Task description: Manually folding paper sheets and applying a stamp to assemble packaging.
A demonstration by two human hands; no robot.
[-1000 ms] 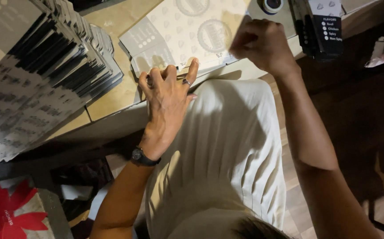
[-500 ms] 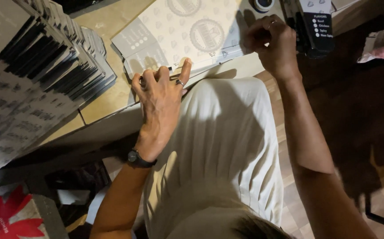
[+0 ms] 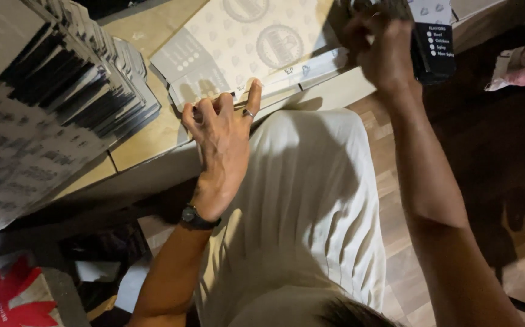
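Wooden table point(image 3: 153, 130) — flat carton point(image 3: 244, 48), card stack point(image 3: 44, 103); plank floor point(image 3: 396, 181).

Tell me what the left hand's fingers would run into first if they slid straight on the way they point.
The left hand rests on the near edge of the flat printed carton sheet; going straight on, its fingers would slide further across that sheet. Depth beyond is unclear.

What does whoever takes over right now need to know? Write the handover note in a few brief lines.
Left hand: fingers pressed on the near edge of the flat printed carton blank, on the wooden table.
Right hand: at the blank's right end, fingers curled at the edge beside a dark printed box; grip unclear.
Stack of flat blanks: on the table to the left.
Done: one blank laid out, both hands on it.
Left: blank not yet folded into a box; stack remains.
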